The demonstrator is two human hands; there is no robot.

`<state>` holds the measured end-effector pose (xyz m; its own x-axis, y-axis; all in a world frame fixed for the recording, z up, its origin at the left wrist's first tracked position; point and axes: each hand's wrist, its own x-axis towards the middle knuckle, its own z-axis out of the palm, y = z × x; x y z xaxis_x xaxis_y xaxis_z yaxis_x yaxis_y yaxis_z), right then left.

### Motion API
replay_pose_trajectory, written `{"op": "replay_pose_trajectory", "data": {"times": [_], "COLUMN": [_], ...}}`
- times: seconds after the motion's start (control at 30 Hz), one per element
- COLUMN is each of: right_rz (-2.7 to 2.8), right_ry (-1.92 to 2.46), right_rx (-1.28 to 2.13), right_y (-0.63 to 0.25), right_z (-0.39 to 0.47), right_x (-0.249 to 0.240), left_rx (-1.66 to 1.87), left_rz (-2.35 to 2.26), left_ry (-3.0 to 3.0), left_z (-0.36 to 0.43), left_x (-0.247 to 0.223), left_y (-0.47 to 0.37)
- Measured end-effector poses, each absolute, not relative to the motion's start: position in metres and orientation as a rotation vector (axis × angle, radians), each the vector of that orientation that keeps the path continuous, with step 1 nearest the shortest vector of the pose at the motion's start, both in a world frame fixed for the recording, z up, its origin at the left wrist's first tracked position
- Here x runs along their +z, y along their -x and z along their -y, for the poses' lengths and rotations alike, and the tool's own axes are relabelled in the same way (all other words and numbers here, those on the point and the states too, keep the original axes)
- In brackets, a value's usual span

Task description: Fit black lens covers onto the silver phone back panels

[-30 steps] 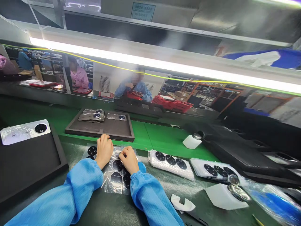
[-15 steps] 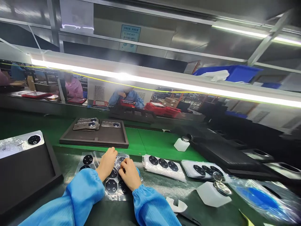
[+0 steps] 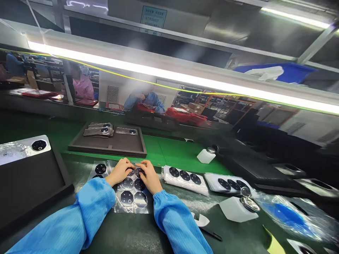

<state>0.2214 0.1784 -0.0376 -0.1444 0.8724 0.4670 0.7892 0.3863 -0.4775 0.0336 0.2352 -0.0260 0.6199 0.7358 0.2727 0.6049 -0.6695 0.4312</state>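
Black round discs (image 3: 126,198) dot glossy clear film (image 3: 118,209) — curved hands (image 3: 120,172) (image 3: 152,179) atop

1 pale blue sign (image 3: 153,17) on overhead panel (image 3: 190,17): several rows of Chinese characters, top row set apart as heading; strokes too blurred to read. No legible lettering elsewhere.
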Motion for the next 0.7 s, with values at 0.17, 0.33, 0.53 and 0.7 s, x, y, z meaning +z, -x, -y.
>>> {"op": "replay_pose_trajectory", "data": {"times": [0.17,0.33,0.53,0.7], "right_rz": [2.084,2.281,2.354,2.326], "right_ry": [1.432,1.39,1.456,1.51], "right_rx": [0.019,-0.104,-0.258,-0.309], "right_y": [-0.217,-0.225,-0.221,-0.202], "right_z": [-0.18,-0.148,-0.082,-0.016], "right_x": [-0.03,-0.027,-0.029,-0.041], "left_rx": [0.6,0.583,0.592,0.598], "left_rz": [-1.068,-1.059,-1.077,-1.101], "left_ry": [-2.562,-2.587,-2.592,-2.593], "left_z": [-0.238,-0.238,-0.236,-0.234], "left_x": [-0.028,-0.032,-0.036,-0.035], "left_y": [-0.034,-0.038,-0.043,-0.043]}}
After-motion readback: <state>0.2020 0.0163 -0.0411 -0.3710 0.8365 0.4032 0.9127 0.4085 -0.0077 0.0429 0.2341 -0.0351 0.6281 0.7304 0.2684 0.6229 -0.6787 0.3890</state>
